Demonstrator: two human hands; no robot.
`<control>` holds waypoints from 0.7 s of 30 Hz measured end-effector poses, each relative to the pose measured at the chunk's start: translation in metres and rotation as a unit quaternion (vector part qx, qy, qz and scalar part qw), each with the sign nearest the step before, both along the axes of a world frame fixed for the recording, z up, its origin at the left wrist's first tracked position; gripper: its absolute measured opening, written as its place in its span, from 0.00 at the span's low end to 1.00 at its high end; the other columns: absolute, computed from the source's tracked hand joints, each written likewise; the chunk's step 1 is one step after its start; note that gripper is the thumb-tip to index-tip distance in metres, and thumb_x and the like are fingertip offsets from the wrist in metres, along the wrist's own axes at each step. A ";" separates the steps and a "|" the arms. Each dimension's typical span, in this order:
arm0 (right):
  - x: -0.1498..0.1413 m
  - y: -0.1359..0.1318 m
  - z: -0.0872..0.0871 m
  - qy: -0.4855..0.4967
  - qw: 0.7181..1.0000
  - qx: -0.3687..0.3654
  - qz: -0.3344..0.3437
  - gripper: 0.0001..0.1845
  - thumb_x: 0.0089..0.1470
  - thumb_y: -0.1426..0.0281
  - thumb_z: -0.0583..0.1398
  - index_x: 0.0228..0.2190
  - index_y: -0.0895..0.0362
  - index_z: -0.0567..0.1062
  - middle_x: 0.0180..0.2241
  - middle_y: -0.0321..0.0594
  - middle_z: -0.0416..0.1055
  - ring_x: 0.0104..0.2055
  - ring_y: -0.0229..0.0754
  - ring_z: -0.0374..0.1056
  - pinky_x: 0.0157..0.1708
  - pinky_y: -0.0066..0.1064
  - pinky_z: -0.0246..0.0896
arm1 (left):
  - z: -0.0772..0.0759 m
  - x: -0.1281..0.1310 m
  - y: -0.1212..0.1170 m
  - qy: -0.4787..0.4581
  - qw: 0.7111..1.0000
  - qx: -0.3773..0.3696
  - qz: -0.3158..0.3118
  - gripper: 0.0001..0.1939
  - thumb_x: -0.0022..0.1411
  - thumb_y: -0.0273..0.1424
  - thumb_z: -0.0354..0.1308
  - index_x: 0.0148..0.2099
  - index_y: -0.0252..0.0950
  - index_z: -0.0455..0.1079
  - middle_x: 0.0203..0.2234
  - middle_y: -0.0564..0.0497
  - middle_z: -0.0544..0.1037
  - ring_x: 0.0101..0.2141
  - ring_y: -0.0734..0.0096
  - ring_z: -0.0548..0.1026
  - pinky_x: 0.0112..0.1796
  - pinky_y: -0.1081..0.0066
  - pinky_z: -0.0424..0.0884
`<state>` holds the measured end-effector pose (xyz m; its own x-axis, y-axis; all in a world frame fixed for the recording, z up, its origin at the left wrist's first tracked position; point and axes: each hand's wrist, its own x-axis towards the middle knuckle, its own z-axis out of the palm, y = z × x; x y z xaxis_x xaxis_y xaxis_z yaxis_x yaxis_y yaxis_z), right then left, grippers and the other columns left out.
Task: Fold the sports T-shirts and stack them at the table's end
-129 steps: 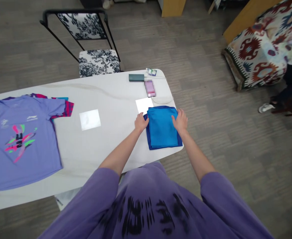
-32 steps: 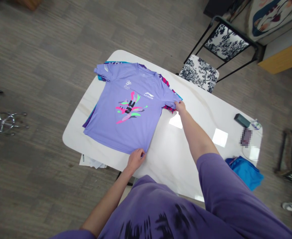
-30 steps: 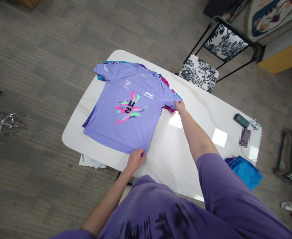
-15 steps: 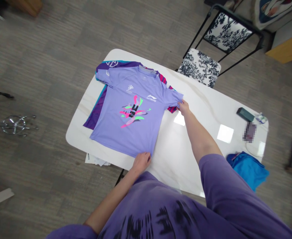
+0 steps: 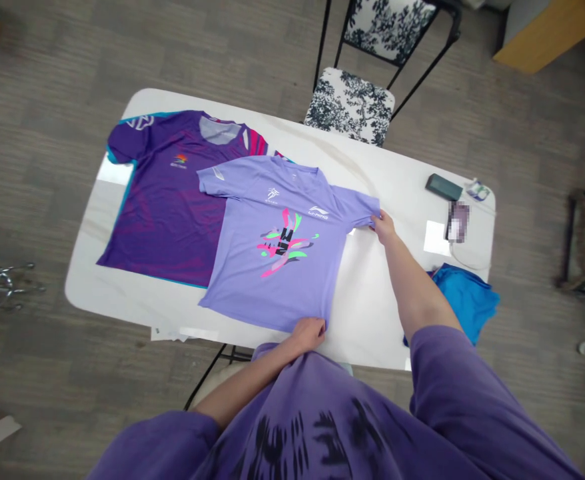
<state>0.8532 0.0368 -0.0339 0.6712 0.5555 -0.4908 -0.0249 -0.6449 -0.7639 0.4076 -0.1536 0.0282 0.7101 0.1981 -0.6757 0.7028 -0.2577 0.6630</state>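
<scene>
A lavender T-shirt (image 5: 252, 267) with a bright pink, green and black print lies spread face up on the white table (image 5: 372, 287). My left hand (image 5: 310, 333) is closed on its bottom hem, near the right corner. At the cuff of its right-hand sleeve, my right hand (image 5: 384, 227) pinches the cloth. Beneath its left part lies a dark purple T-shirt (image 5: 167, 213) with turquoise edges and a small orange logo. The lavender shirt covers the right side of that one, and a bit of its pink-striped sleeve shows behind the collar.
Bunched blue clothing (image 5: 465, 297) lies at the table's right end. Above it are a dark green case (image 5: 444, 187), a blurred phone (image 5: 457, 222) and a white cable. A patterned chair (image 5: 350, 103) stands at the far side. Papers (image 5: 182, 332) stick out below the near edge.
Both hands have drawn the lavender T-shirt to the right across the table, uncovering most of the dark purple one. The camera view has shifted too.
</scene>
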 end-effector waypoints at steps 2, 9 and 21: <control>0.047 -0.041 -0.005 -0.020 1.000 -0.010 0.002 0.25 0.57 0.60 0.66 0.54 0.52 0.77 0.40 0.37 0.79 0.39 0.41 0.74 0.42 0.39 0.80 | -0.006 0.047 -0.033 -0.004 1.000 -0.012 -0.010 0.09 0.69 0.31 0.61 0.49 0.43 0.80 0.46 0.49 0.87 0.48 0.58 0.83 0.49 0.66 0.75; 0.193 -0.170 -0.017 -0.070 0.997 -0.034 0.016 0.28 0.61 0.64 0.61 0.61 0.57 0.76 0.46 0.46 0.82 0.41 0.45 0.76 0.45 0.42 0.82 | -0.021 0.191 -0.146 -0.034 0.998 -0.056 -0.021 0.09 0.70 0.30 0.61 0.50 0.41 0.80 0.46 0.50 0.87 0.46 0.61 0.83 0.46 0.68 0.75; 0.176 -0.241 0.007 -0.382 0.876 -0.045 0.289 0.39 0.72 0.55 0.53 0.76 0.58 0.63 0.79 0.57 0.53 0.80 0.60 0.52 0.78 0.59 0.52 | -0.011 0.182 -0.118 -0.046 0.958 0.240 0.152 0.37 0.74 0.43 0.63 0.80 0.45 0.63 0.79 0.42 0.62 0.79 0.46 0.56 0.75 0.45 0.59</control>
